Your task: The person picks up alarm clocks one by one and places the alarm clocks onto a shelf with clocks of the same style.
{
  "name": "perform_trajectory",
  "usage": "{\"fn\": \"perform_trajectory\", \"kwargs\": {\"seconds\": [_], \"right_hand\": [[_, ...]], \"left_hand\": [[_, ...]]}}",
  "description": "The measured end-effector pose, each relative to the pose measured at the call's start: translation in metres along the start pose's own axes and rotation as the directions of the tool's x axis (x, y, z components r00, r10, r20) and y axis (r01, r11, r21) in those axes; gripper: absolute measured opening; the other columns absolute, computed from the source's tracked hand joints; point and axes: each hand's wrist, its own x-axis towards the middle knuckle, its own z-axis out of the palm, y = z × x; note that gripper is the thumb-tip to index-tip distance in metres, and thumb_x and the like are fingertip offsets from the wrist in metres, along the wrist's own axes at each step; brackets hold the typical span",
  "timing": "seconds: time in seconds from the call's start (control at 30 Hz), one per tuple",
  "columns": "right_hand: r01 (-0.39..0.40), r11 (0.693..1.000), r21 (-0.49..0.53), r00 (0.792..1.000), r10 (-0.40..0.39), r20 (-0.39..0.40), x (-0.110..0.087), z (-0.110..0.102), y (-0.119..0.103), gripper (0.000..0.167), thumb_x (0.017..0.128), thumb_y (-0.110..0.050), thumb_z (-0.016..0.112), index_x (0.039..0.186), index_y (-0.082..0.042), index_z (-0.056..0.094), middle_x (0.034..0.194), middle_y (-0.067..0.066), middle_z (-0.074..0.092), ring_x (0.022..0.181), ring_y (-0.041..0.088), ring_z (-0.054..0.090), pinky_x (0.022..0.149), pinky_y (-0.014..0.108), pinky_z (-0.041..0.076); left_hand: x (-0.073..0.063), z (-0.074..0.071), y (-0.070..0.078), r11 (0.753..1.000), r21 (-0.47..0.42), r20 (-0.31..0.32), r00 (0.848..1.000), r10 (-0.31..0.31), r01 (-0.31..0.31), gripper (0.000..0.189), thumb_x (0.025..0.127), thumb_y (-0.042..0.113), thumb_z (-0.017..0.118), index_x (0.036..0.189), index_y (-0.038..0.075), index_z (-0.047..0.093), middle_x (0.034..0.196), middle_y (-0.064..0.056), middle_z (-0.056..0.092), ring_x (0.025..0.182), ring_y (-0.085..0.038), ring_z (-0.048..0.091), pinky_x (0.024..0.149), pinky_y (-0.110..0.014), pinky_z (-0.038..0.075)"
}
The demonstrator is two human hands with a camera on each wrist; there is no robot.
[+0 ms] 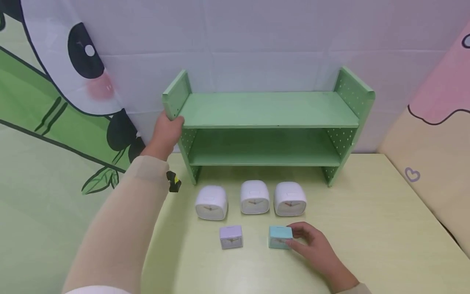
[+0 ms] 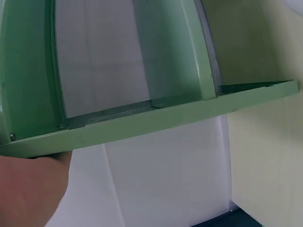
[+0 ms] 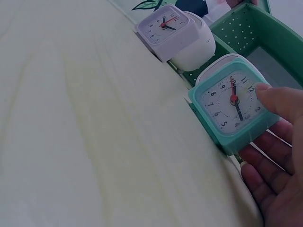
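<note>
Pale yellow, wood-grained table (image 1: 371, 220). Standing on it at the back, a green two-tier shelf unit (image 1: 268, 109) with perforated side panels. In front, in a row, three rounded white clocks (image 1: 255, 192). Nearer still, a small boxy lilac clock (image 1: 231, 235) and, to its right, a small boxy turquoise clock (image 1: 280, 233).

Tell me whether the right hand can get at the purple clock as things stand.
Probably not straight away: the right hand holds the teal clock, which also stands between it and the purple clock. With that hand freed, the way over the teal clock looks open.
</note>
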Motion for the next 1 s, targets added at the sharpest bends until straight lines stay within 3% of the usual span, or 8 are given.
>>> {"fn": "perform_trajectory", "kwargs": {"seconds": [0.2, 0.4, 1.0], "right_hand": [[0.033, 0.999, -0.016, 0.999, -0.033, 0.004, 0.001, 0.0, 0.001, 0.032, 0.088, -0.008, 0.082, 0.117, -0.008, 0.069, 0.108, 0.002, 0.073, 0.1, 0.014, 0.067, 0.09, 0.027, 0.053], [0.057, 0.998, -0.007, 0.998, -0.057, 0.004, 0.002, -0.002, 0.0, 0.034, 0.088, -0.006, 0.081, 0.12, -0.008, 0.067, 0.108, 0.004, 0.073, 0.099, 0.014, 0.067, 0.086, 0.028, 0.056], [-0.006, 1.0, 0.019, 1.0, 0.006, -0.022, -0.001, 0.0, -0.005, 0.035, 0.09, -0.004, 0.079, 0.122, -0.004, 0.067, 0.113, 0.009, 0.071, 0.102, 0.013, 0.067, 0.088, 0.027, 0.057]], "left_hand": [[0.001, 0.004, -0.009, 0.992, -0.121, -0.034, 0.999, 0.029, -0.033, 0.054, 0.106, 0.022, 0.039, 0.159, 0.014, 0.031, 0.154, -0.012, 0.043, 0.138, -0.026, 0.041, 0.118, -0.047, 0.029], [0.004, 0.01, -0.016, 0.979, -0.183, -0.084, 0.993, 0.079, -0.093, 0.051, 0.106, 0.024, 0.04, 0.156, 0.017, 0.036, 0.152, -0.009, 0.047, 0.137, -0.024, 0.042, 0.118, -0.044, 0.03], [0.005, 0.014, -0.02, 0.986, -0.14, -0.091, 0.992, 0.083, -0.096, 0.051, 0.107, 0.027, 0.038, 0.157, 0.021, 0.035, 0.152, -0.003, 0.047, 0.135, -0.016, 0.041, 0.119, -0.043, 0.028]]}}
